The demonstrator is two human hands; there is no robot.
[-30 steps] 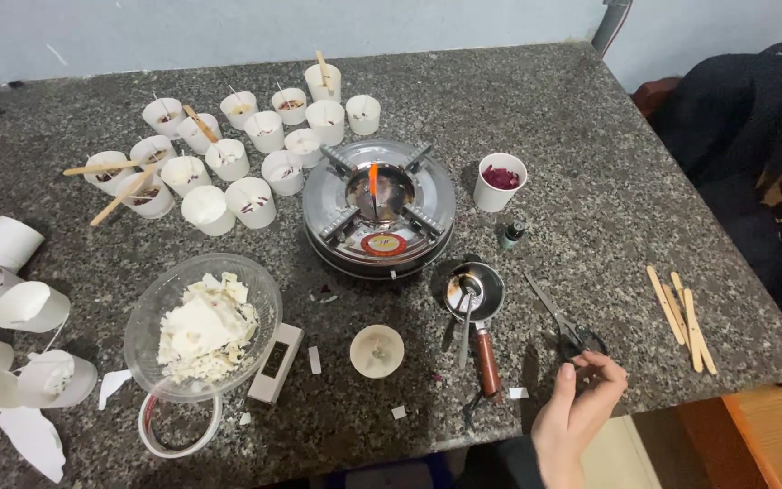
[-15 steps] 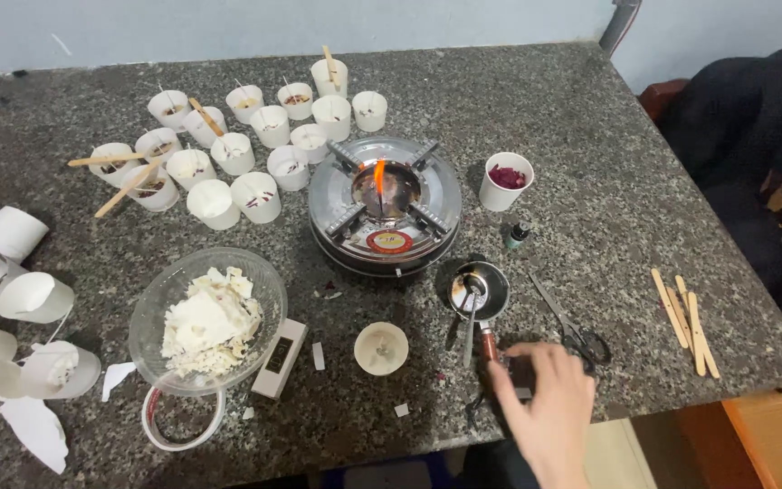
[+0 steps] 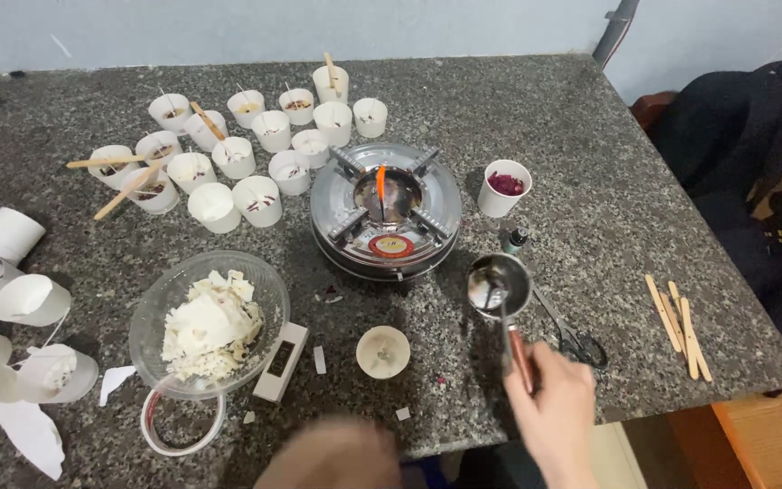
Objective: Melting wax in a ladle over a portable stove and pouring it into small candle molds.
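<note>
Presently gripping: right hand [image 3: 556, 398], fingers clamped on the handle of a small metal ladle [image 3: 500, 288], hovering at four o'clock of the lit burner [image 3: 385, 210], scissors [image 3: 565, 328] just beside. Entering blurred at six o'clock: left hand [image 3: 332, 457], finger position impossible to tell. Sitting nearby: wax bowl [image 3: 207, 321], candle cup [image 3: 383, 351].

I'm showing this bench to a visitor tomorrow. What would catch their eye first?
Probably the round metal burner in the middle of the stone table, with a thin orange flame standing in it. Next, the right hand at the near edge grips the handle of a small metal pot. Then the crowd of white cups at the far left, and the glass bowl heaped with pale wax chunks.
</note>
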